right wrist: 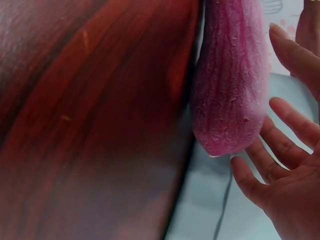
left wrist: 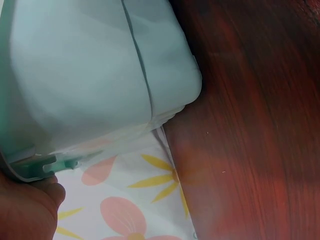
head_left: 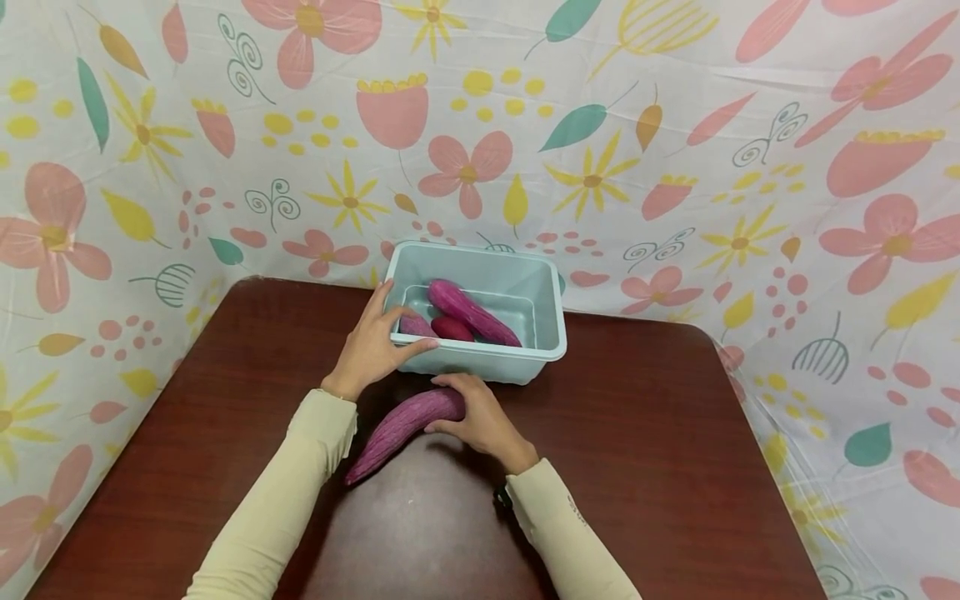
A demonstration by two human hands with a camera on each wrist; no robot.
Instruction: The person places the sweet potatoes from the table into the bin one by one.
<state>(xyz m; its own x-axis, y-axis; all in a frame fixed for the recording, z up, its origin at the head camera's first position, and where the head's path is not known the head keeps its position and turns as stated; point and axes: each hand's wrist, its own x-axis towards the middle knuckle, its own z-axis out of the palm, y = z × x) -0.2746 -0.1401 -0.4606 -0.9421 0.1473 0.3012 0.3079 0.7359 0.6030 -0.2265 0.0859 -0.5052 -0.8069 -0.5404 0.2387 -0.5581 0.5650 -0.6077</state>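
Observation:
In the head view, a long, curved, wrinkled purple eggplant (head_left: 401, 429) lies on the table in front of a light blue plastic bin (head_left: 480, 367). My right hand (head_left: 486, 419) reaches around the eggplant's thick right end, thumb in front and fingers behind. The right wrist view has these fingers spread, with fingertips right at the eggplant (right wrist: 232, 80). At the bin's front left corner, my left hand (head_left: 371, 346) grips the rim, its thumb along the front edge. The left wrist view shows the bin's side wall (left wrist: 80, 75) with part of that hand (left wrist: 27, 210) at the rim.
Inside the bin lie another long purple eggplant (head_left: 472, 312), a smaller dark red piece (head_left: 452, 328) and a pinkish one (head_left: 417, 325). The bin stands near the back of a dark brown wooden table (head_left: 637, 433). A flowered cloth (head_left: 667, 108) hangs behind and at both sides.

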